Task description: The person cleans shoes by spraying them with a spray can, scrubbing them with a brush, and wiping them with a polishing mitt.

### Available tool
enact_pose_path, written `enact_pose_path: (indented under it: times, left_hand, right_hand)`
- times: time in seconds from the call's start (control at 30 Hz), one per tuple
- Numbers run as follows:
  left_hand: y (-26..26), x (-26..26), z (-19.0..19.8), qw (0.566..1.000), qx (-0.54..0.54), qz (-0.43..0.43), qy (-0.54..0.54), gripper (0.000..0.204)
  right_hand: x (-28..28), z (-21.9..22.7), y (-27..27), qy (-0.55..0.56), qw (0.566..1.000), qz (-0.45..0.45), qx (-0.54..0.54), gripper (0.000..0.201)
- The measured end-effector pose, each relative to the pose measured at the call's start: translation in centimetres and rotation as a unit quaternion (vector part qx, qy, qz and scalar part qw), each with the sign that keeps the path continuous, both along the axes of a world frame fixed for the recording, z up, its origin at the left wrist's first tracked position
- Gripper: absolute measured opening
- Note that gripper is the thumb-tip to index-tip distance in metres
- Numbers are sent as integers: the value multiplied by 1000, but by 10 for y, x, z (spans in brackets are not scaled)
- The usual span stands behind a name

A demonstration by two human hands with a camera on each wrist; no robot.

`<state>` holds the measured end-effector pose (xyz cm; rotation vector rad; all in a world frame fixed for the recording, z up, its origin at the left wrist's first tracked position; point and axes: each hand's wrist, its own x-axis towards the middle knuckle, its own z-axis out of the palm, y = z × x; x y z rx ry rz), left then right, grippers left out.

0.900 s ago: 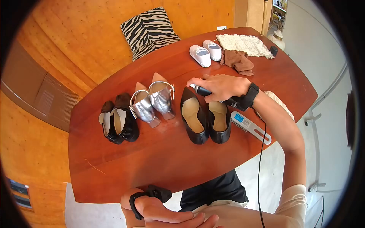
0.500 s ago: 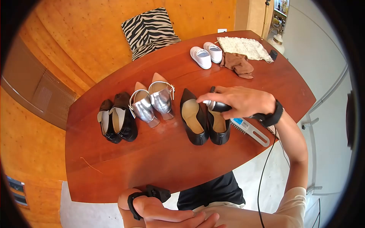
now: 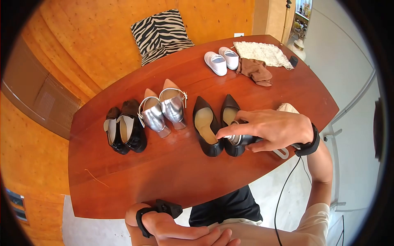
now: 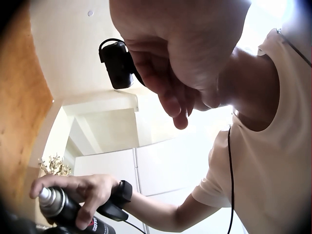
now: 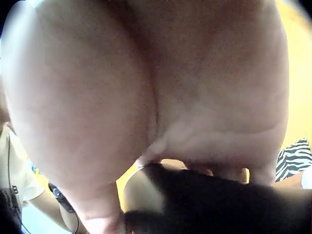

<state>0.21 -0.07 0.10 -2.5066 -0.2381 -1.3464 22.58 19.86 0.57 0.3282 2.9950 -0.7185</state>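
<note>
My right hand (image 3: 246,137) grips a dark spray can (image 3: 242,140) with a silver top, index finger stretched over the nozzle. The can hangs just above the heel end of the right shoe of a pair of black pointed pumps (image 3: 206,125) on the red-brown table (image 3: 172,176). The left wrist view shows the same can (image 4: 61,204) in that hand (image 4: 83,192) from below. The right wrist view is filled by my palm, with the dark can (image 5: 209,204) under it. My left hand (image 3: 184,234) rests on my lap below the table's near edge, holding nothing.
Left of the pumps stand silver heels (image 3: 162,108) and black shoes (image 3: 123,131). Small white shoes (image 3: 221,60), a brown cloth (image 3: 255,70) and a white mat (image 3: 262,51) lie at the far end. A brush handle (image 3: 282,154) peeks out under my wrist. A zebra cushion (image 3: 161,33) lies beyond.
My right hand has carried the can toward me, from over the pumps' toes to over the right pump's heel, and now covers most of the brush. The left hand has stayed put.
</note>
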Motion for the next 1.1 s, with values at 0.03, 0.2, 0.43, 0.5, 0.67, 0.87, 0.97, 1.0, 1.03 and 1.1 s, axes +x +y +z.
enact_pose_path:
  times: [0.03,0.2,0.43,0.5,0.67,0.87,0.97,1.0,1.03,1.1]
  left_hand:
    - [-1,0,-1,1000,0,1,0,14]
    - [-4,-2,0,1000,16,21,-13,12]
    - [-2,10,-13,981,-168,-70,-70,21]
    - [6,5,-2,929,-302,-185,107,34]
    - [5,5,-11,890,-365,-256,98,33]
    - [13,-4,6,900,-341,-239,126,24]
    - [12,-5,4,908,-329,-227,122,21]
    - [9,-4,-5,916,-321,-224,86,21]
    - [6,-4,-10,924,-312,-218,48,21]
    - [5,-1,-9,925,-313,-212,36,22]
  right_hand:
    - [-1,1,-2,-11,1000,-11,-5,82]
    - [11,-7,17,69,994,-81,-9,79]
    - [37,-34,59,271,915,-275,118,81]
    - [47,-44,66,277,899,-335,51,82]
    - [61,-82,86,390,826,-394,101,85]
    - [69,-90,84,406,799,-431,110,94]
    - [75,-94,75,407,786,-438,155,98]
    - [75,-91,65,423,769,-454,155,96]
    - [75,-91,54,422,771,-451,153,96]
    - [79,-93,28,408,754,-473,202,84]
